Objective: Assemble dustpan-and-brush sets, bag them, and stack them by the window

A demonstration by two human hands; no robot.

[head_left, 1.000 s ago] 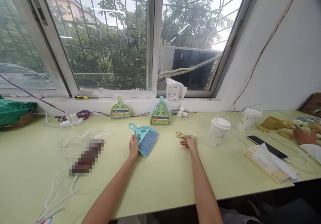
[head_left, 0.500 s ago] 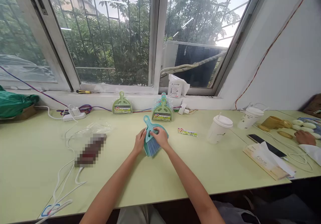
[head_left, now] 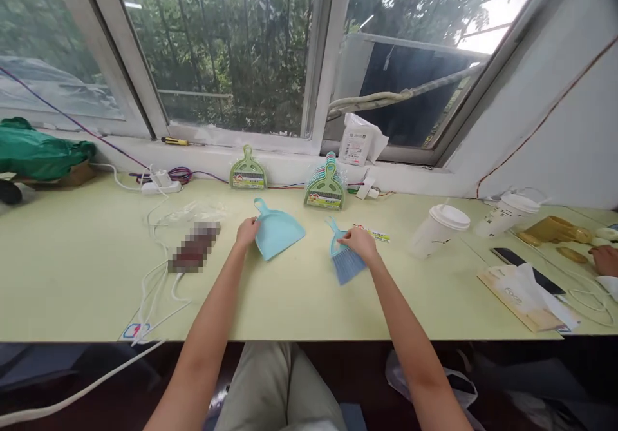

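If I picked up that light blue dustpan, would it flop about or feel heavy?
Probably neither. The light blue dustpan looks like thin moulded plastic, so it is likely light for its size. The left hand grips it at one side without any visible sagging, which suggests it is fairly stiff. Its smooth-looking surface might be slightly slippery.

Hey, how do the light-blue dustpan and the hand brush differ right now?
The dustpan looks wider than the hand brush.
The dustpan has a plain, smooth scoop, while the hand brush ends in darker blue bristles.
The left hand grips the dustpan by its edge; the right hand holds the hand brush above its bristles.
Shared: both have light-blue bodies, with handles pointing away from the person.
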